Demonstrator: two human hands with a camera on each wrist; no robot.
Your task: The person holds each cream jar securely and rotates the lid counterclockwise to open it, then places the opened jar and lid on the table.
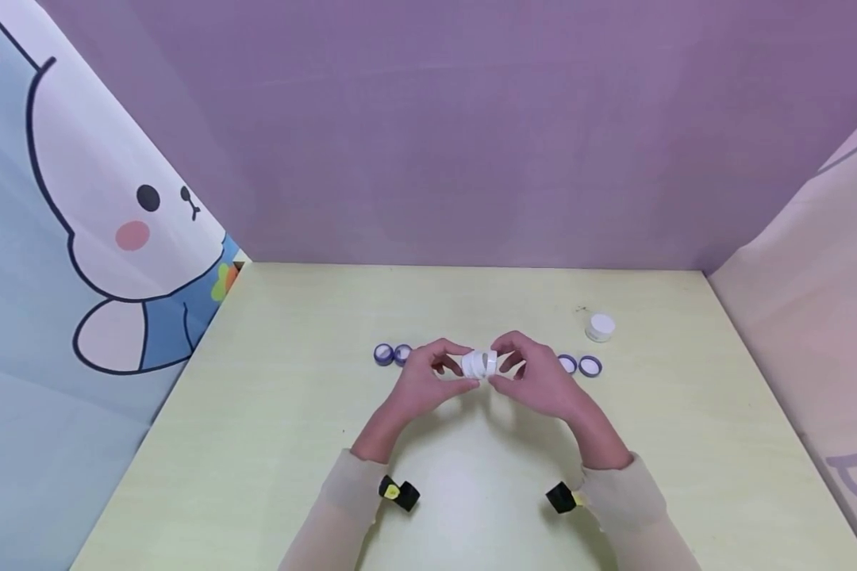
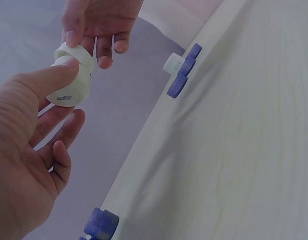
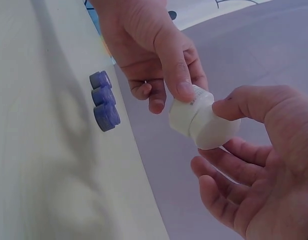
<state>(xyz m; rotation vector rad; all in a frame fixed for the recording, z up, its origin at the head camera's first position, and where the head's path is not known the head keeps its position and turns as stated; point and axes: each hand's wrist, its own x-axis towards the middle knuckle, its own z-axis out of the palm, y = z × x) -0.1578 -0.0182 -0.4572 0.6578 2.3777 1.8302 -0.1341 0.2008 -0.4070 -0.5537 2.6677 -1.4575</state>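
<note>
Above the table, my left hand point(image 1: 428, 379) grips a small white jar point(image 2: 69, 92) with dark print on its side, thumb on one side and fingers on the other. My right hand point(image 1: 537, 379) pinches a white lid point(image 3: 217, 129) between thumb and fingertips. Held at the jar's mouth, the lid point(image 1: 491, 363) sits slightly tilted against it. Whether the threads engage, I cannot tell. The other fingers of both hands are loosely bent beneath. The jar's inside is hidden.
Blue-purple jars point(image 3: 107, 117) stand in a row behind my left hand. Matching blue-purple rings or lids point(image 2: 177, 86) lie beyond my right hand, partly hidden in the head view. Another white jar point(image 1: 601, 327) stands at the back right. A purple wall point(image 1: 471, 159) borders the table's far edge.
</note>
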